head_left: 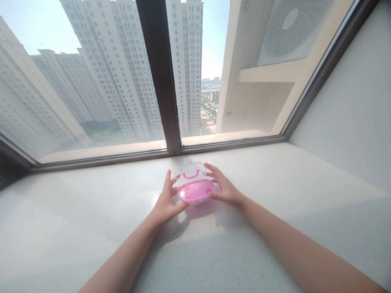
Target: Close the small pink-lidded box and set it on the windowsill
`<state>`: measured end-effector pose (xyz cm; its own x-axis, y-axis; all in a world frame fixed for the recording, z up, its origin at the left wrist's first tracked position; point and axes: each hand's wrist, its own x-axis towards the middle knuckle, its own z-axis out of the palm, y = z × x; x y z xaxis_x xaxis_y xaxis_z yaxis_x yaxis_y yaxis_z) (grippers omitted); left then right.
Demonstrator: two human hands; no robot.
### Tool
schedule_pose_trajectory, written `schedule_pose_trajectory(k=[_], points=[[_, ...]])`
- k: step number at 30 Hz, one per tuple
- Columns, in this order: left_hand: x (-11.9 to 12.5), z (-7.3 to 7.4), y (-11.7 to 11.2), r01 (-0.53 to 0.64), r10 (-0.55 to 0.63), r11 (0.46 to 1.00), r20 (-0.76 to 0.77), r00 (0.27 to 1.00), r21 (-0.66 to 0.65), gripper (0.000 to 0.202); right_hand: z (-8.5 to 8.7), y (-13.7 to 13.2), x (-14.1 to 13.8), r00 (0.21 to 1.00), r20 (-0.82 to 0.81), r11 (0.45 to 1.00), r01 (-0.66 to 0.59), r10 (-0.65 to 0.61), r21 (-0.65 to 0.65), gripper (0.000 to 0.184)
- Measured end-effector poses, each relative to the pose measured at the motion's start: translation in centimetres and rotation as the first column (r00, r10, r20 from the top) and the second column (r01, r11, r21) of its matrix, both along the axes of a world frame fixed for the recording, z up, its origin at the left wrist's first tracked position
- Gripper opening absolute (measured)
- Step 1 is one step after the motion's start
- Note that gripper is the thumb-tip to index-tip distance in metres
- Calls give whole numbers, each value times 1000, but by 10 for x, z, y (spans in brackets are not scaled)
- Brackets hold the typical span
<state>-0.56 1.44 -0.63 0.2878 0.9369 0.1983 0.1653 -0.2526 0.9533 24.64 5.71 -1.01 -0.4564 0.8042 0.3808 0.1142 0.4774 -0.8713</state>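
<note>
A small oval case [196, 193] lies on the white sill, with a pink inner part marked by several small rings. Its clear lid [191, 167] stands open behind it and bears a pink curved line, perhaps a handle. My left hand [169, 201] grips the left end, the thumb at the front edge and the fingers spread near the lid's left side. At the right end, my right hand [225, 188] has its thumb on the pink part's front rim and its fingertips at the lid's right edge. The fingertips' exact contact behind the case is hard to see.
The pale speckled sill [91, 211] extends around both arms. Behind it is a window with a dark frame [159, 73], and a white wall [345, 110] rises at the right. Tall buildings [116, 61] and an air-conditioner unit [293, 28] show outside.
</note>
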Motion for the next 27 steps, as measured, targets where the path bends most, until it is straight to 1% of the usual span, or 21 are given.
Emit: schedule_pose_trajectory(k=[2,4,8,12,16,20,22,23,27], points=[[-1,1,0,18,-18,1000,2,1000,-5,116,1,-6,2,998,55,997,-30,26,68,109],[-3,1,0,33,-33,999,-9,999,-8,115,3,-10,2,996,85,991,-33,22,126,114],[-5,1,1,65,-65,998,-18,998,-2,110,4,-12,-1,998,55,977,24,-36,210,111],[-6,3,2,91,-91,996,-10,996,2,99,5,-13,-5,998,33,963,44,-55,266,111],[-7,4,2,115,-115,993,28,993,5,92,7,-15,-4,989,99,955,79,-112,284,115],[-6,2,2,108,-109,994,68,992,16,84,8,-16,-2,955,205,927,133,-214,351,118],[-6,1,2,98,-98,995,79,992,5,75,8,-17,-2,932,255,906,142,-258,398,113],[-7,1,1,94,-94,996,81,992,-4,70,8,-18,-2,919,277,893,144,-280,427,108],[-8,4,-2,101,-101,995,39,994,-9,55,11,-24,-6,874,330,830,134,-357,542,72]])
